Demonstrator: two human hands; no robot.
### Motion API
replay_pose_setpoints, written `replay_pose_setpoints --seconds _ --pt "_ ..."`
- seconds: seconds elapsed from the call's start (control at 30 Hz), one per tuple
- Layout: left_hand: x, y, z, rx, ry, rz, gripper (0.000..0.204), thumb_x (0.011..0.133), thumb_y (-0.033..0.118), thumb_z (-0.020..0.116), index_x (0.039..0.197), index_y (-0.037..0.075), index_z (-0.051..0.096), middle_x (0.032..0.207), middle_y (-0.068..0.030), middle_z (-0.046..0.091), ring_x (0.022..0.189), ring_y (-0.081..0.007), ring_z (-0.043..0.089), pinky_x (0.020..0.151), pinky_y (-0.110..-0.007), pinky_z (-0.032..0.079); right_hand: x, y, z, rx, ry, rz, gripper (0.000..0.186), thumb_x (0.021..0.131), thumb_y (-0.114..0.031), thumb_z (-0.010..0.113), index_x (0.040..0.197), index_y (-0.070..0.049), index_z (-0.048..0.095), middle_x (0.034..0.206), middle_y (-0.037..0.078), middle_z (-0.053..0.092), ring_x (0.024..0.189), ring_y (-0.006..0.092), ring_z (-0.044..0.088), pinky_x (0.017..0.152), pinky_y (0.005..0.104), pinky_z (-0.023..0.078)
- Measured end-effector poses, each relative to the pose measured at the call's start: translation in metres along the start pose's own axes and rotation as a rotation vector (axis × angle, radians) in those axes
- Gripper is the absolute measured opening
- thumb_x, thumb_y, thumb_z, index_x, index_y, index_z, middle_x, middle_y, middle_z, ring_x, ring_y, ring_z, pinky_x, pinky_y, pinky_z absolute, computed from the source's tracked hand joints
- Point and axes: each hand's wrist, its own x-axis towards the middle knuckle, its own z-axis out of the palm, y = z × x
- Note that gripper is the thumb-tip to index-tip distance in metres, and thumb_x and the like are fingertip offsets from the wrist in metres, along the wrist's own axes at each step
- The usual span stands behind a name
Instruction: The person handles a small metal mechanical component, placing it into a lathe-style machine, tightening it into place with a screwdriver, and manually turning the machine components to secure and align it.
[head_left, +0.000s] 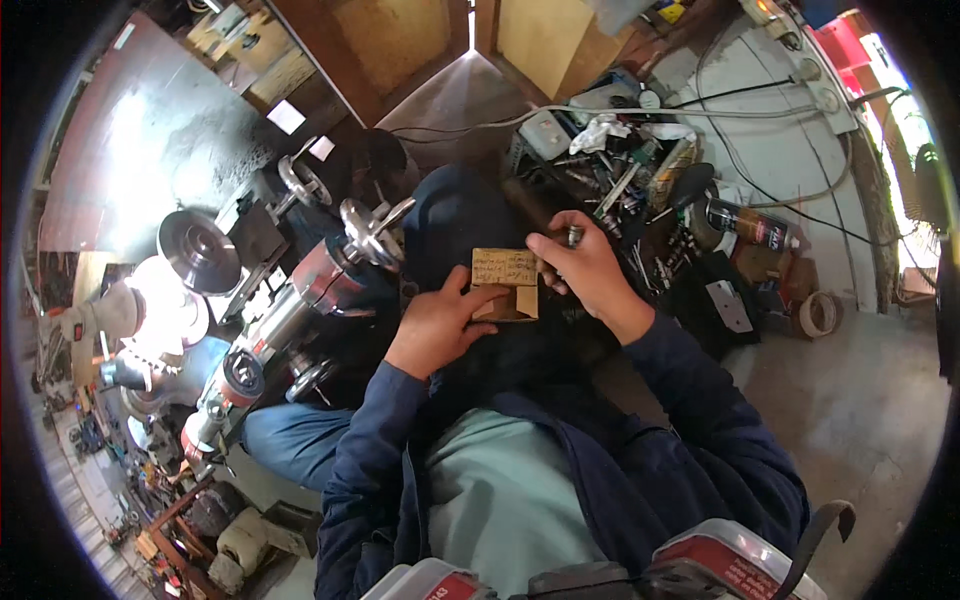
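A small cardboard box, brown with handwriting on its raised flap, is in front of me at the middle of the view. My left hand grips it from the left, fingers bent over its near part. The box's inside shows partly and looks dark; its contents cannot be made out. Close by the box's right side is my right hand, its fingers curled. A small dark metal cylinder pokes out between its thumb and fingers. The rest of that piece is hidden by the hand.
At left stands a machine with a shiny handwheel and a round metal disc. Many metal tools lie heaped at the upper right. Beside them are a spray can, a tape roll and a long cable.
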Motion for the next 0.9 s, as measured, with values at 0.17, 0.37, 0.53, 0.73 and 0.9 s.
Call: replay_pose_setpoints --seconds 0.17,0.37,0.53,0.73,0.9 --pt "-0.007 -0.008 0.007 0.085 0.078 0.040 0.051 0.078 0.029 0.086 0.119 0.012 0.060 0.116 -0.0127 0.060 0.084 -0.0351 0.070 0.068 -0.047 0.056 -0.040 0.004 0.023 -0.325 -0.319 -0.656 0.029 0.101 -0.005 0.063 0.118 -0.007 0.040 0.101 0.009 0.063 0.091 0.0137 0.061 0.079 0.0327 0.052" --pt "-0.011 -0.008 0.013 0.022 0.209 0.083 0.058 0.077 0.024 0.085 0.117 0.007 0.046 0.108 -0.0142 0.063 0.081 -0.0371 0.069 0.065 -0.048 0.054 -0.030 0.008 0.029 -0.911 -0.523 -0.755 0.032 0.084 -0.005 0.075 0.108 -0.003 0.054 0.104 0.018 0.067 0.098 0.0384 0.067 0.082 0.0451 0.054" --pt "-0.015 -0.005 0.015 0.013 0.285 0.094 0.057 0.078 0.020 0.084 0.117 0.007 0.045 0.107 -0.0140 0.063 0.081 -0.0368 0.070 0.065 -0.048 0.054 -0.033 -0.016 0.032 -1.159 -0.439 -0.957 0.023 0.092 -0.019 0.069 0.107 -0.008 0.057 0.098 0.013 0.069 0.086 0.0368 0.070 0.073 0.0458 0.056" --pt "-0.023 -0.018 0.025 0.002 0.404 0.117 0.058 0.077 0.018 0.085 0.118 0.008 0.045 0.108 -0.0129 0.064 0.083 -0.0376 0.069 0.065 -0.047 0.055 -0.028 -0.019 0.040 -1.389 -0.462 -0.975 0.027 0.094 -0.029 0.067 0.112 -0.010 0.059 0.102 0.011 0.071 0.088 0.0327 0.072 0.071 0.0430 0.057" --pt "-0.033 -0.028 0.035 -0.022 0.416 0.016 0.064 0.077 0.022 0.087 0.124 0.008 0.046 0.114 -0.0122 0.065 0.087 -0.0380 0.070 0.066 -0.045 0.056 -0.034 -0.015 0.026 -1.024 -0.379 -0.932 0.048 0.089 -0.015 0.074 0.133 -0.010 0.056 0.110 0.014 0.066 0.090 0.0314 0.069 0.076 0.0423 0.056"
